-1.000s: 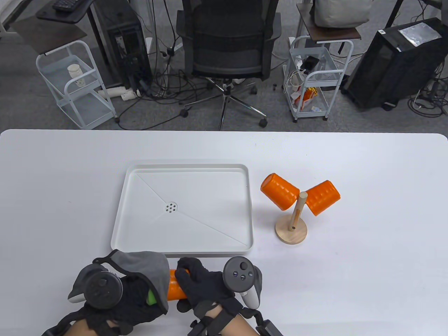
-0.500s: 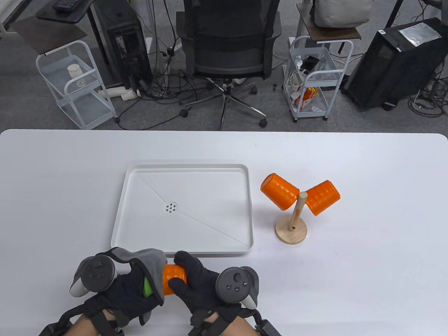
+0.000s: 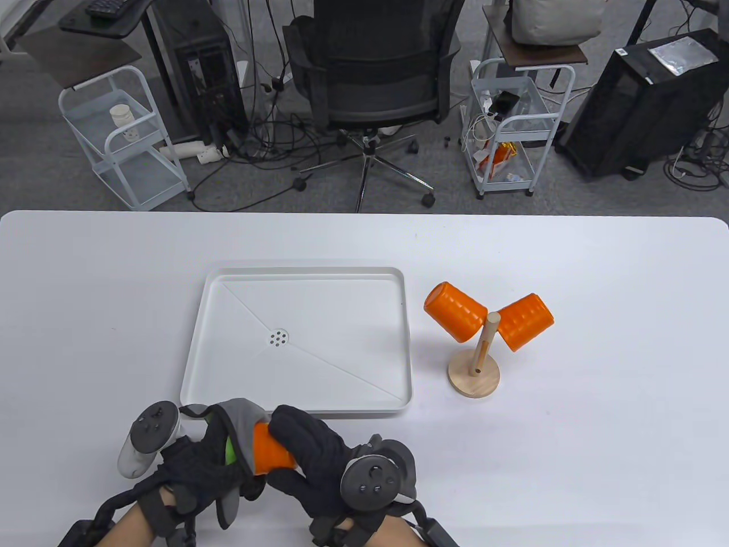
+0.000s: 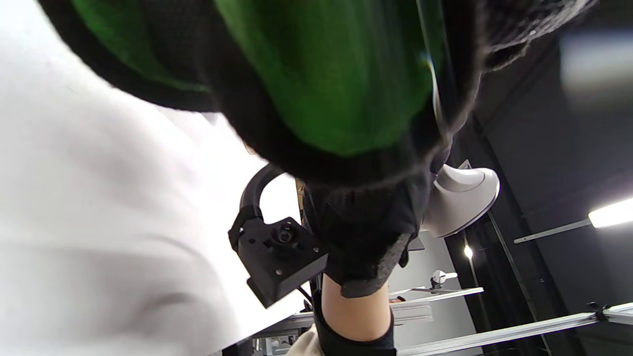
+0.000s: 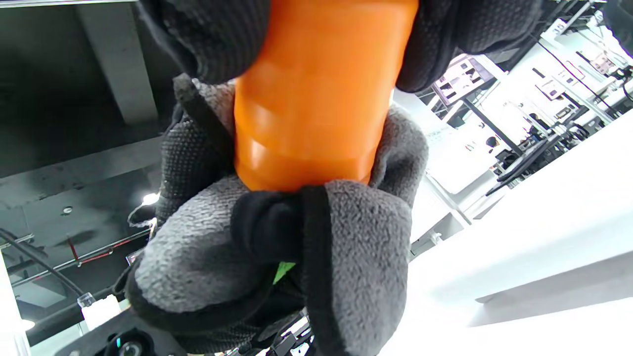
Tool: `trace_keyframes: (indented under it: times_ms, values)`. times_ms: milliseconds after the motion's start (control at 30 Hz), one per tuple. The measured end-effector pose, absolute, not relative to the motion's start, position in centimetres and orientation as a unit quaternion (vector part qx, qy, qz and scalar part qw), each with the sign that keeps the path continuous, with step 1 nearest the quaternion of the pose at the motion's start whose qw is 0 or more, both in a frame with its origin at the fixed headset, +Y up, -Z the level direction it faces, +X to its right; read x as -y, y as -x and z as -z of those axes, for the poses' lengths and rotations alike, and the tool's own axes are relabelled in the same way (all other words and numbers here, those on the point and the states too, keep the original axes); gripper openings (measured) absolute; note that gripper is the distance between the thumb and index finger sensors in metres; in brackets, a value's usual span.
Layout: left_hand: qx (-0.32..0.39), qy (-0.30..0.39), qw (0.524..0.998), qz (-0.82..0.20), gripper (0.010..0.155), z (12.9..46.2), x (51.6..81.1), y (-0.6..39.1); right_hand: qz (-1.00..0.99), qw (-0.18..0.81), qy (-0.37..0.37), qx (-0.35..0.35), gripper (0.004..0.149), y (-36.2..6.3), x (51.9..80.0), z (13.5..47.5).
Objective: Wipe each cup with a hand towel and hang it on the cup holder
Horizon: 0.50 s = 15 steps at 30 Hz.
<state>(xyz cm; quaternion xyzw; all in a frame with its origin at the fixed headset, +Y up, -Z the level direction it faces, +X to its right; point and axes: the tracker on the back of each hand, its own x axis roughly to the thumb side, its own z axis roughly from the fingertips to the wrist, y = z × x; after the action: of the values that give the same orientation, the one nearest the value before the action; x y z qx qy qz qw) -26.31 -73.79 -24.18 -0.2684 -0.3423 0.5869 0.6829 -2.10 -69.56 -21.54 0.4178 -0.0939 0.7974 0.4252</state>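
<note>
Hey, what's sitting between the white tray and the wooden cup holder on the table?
Nothing: in the table view, only bare white table separates the tray from the cup holder.

white tray point(image 3: 193, 347) just ahead, cup holder point(image 3: 474, 373) right, well apart

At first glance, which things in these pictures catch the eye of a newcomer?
Two ribbed orange plastic cups hang on a wooden peg holder, right of the white drain tray. Near the front edge, the right hand grips a third orange cup while the left hand wraps a grey fleece towel round its end.
</note>
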Motion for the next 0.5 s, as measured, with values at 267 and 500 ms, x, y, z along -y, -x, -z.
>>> trace_keyframes:
  times_ms: [267, 500]
  values:
    - [0.340, 0.269, 0.669, -0.603, 0.088, 24.2, 73.6, 26.4, -0.799, 0.372, -0.449, 0.149, 0.073, 2.3, 68.8, 20.7]
    - [0.339, 0.255, 0.672, -0.607, 0.086, 24.2, 73.2, 26.7, -0.803, 0.300, -0.470, 0.210, 0.072, 2.5, 67.5, 19.8]
